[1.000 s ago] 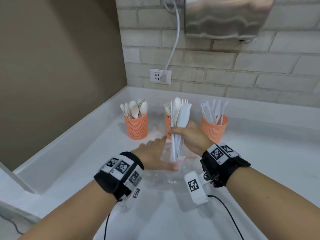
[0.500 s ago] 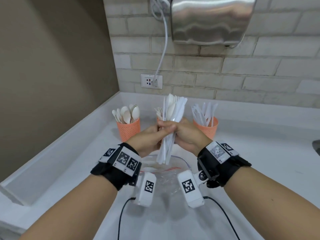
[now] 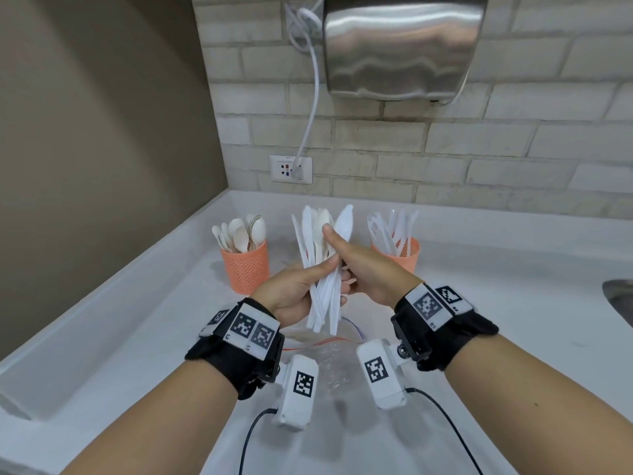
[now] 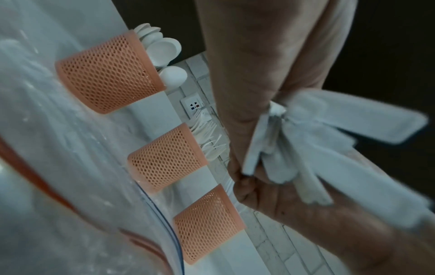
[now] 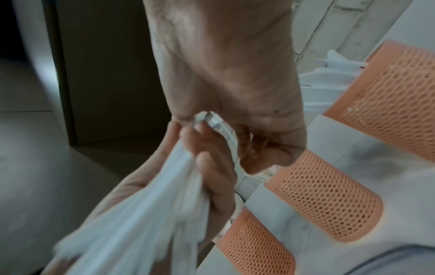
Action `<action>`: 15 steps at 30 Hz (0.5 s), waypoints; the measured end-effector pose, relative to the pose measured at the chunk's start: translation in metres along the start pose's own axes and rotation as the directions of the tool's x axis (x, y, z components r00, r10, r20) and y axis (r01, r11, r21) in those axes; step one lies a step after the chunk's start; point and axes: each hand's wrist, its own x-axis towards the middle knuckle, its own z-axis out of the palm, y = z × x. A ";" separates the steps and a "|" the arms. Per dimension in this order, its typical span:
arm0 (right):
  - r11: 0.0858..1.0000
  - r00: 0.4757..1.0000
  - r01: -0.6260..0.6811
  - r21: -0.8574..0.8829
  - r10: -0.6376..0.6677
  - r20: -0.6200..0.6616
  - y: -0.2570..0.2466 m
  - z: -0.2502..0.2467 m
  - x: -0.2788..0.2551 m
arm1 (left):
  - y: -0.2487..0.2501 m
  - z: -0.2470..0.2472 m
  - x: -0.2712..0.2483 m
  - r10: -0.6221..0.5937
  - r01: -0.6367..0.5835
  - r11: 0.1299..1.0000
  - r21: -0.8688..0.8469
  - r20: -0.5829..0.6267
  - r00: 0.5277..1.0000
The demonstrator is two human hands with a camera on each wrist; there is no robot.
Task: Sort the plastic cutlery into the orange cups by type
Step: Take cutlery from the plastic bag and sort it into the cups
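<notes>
Both hands hold one bundle of cutlery (image 3: pixel 322 265) upright above the plastic bag (image 3: pixel 334 358). The left hand (image 3: pixel 291 293) wraps its grip around the handles; the right hand (image 3: pixel 368 269) pinches the blades, thumb raised. Beyond the bundle stand the spoon cup (image 3: pixel 245 265) and knife cup (image 3: pixel 402 255); the fork cup (image 4: pixel 166 158) stands between them.
</notes>
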 end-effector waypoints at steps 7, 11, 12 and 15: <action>0.981 0.968 0.162 0.104 -0.137 -0.211 0.018 0.001 -0.002 | -0.007 0.008 0.008 0.078 -0.080 0.995 -0.059 -0.029 0.996; 0.962 0.963 0.195 0.190 -0.151 -0.224 0.022 -0.003 -0.004 | -0.010 0.012 0.013 0.080 -0.084 0.996 -0.043 -0.078 0.994; 0.959 0.964 0.198 0.205 -0.154 -0.216 0.022 -0.003 -0.004 | -0.010 0.013 0.015 0.080 -0.083 0.996 -0.028 -0.093 0.992; 0.951 0.965 0.207 0.229 -0.161 -0.207 0.024 -0.003 -0.003 | -0.010 0.017 0.020 0.071 -0.072 0.997 -0.003 -0.129 0.989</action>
